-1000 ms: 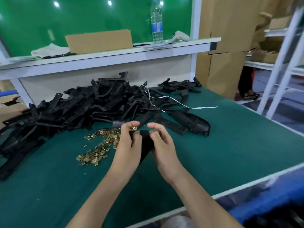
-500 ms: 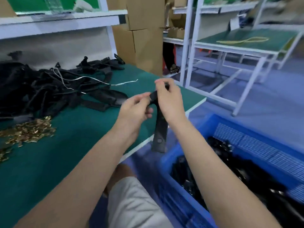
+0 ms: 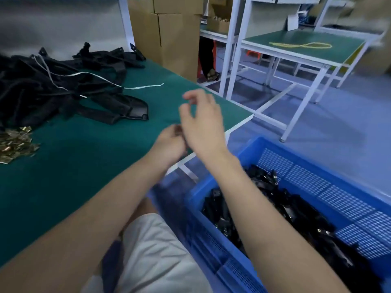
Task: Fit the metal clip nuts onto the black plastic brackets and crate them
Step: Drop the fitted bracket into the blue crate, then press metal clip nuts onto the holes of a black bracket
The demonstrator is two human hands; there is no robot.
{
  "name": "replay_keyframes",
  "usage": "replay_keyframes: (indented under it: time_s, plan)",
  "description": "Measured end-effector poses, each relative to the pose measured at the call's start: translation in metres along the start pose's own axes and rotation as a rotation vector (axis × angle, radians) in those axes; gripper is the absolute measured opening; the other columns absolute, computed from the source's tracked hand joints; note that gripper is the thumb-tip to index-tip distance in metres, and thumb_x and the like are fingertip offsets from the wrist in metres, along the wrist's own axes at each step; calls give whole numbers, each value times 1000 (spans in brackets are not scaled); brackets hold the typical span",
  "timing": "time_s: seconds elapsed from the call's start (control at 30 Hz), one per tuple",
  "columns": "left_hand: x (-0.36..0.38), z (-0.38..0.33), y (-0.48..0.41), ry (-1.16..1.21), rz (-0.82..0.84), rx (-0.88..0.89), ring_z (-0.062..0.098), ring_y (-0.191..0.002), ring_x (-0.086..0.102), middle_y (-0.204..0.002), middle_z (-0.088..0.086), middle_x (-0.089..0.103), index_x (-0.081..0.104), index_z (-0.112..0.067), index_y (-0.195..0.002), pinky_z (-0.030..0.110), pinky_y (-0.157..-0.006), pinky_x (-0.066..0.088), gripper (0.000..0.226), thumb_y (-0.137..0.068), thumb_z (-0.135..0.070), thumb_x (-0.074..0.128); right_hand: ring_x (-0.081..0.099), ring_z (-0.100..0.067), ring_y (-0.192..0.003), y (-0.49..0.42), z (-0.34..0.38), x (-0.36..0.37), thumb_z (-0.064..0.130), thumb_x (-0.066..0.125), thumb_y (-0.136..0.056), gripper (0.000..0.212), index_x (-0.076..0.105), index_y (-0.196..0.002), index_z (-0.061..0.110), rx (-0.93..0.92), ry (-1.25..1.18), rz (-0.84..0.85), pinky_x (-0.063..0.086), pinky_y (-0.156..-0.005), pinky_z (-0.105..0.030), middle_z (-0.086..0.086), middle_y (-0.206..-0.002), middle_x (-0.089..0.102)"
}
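right hand (image 3: 202, 123) hovers loose beside left hand (image 3: 169, 142).

On the table (image 3: 84, 166), toward its far left, lies a heap of brackets (image 3: 53, 92); a strip (image 3: 143, 87) trails from it onto the table's bare top to the right. At the table's left edge, nearer than the heap, lies a pile of clip nuts (image 3: 14, 142). Right of the table's near corner, lower down, stands a crate (image 3: 306, 176) with more brackets (image 3: 296, 212) in it. Behind the table's far right end stand cardboard boxes (image 3: 175, 39). Well to the table's right stands a second bench (image 3: 285, 35).
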State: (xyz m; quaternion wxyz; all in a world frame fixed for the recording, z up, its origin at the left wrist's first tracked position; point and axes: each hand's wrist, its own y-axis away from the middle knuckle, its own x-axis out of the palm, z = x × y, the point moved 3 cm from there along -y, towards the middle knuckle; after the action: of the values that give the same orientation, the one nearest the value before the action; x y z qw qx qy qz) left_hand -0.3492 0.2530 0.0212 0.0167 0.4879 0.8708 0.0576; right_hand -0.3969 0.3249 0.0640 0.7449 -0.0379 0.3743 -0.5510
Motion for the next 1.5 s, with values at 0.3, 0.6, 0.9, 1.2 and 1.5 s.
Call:
replay_keyframes:
  time_s: [0.3,0.6,0.9,1.2,1.5]
  plan:
    - [-221,19,83,-1127,-589,238,36,-123,46,-131,16,54,55,-9,-135,49,-104,37,40,-96,-16,61,46,-31,-121,55,87,164,30,49,-101,41,48,-140,20,-282,56,497,33,-107,-43,-9,-131,52]
    - [-344,50,149,-1334,-899,-236,44,-144,26,-153,22,34,41,-13,-147,65,-117,13,79,-90,-67,51,19,-34,-150,91,143,278,38,41,-104,51,35,-151,19,-483,167,661,14,-122,-55,-12,-158,30]
    - [-381,45,111,-948,-906,-81,31,-142,38,-159,8,23,33,-19,-151,43,-106,45,68,-96,-54,52,26,-29,-147,61,169,341,39,38,-105,48,38,-151,22,-567,67,743,18,-122,-48,-7,-158,34]
    - [-417,39,85,-709,-1042,199,-14,-110,47,-134,-6,48,52,-25,-136,3,-92,32,36,-101,-35,52,33,-27,-140,54,172,360,37,41,-105,42,52,-142,21,-727,64,764,22,-120,-47,-5,-147,45]
    - [-503,32,79,-847,-1341,-25,35,-150,16,-164,17,17,25,-18,-157,58,-117,28,61,-103,-35,49,44,-16,-122,38,171,351,31,41,-105,30,60,-129,26,-601,-106,685,34,-108,-36,8,-131,54]
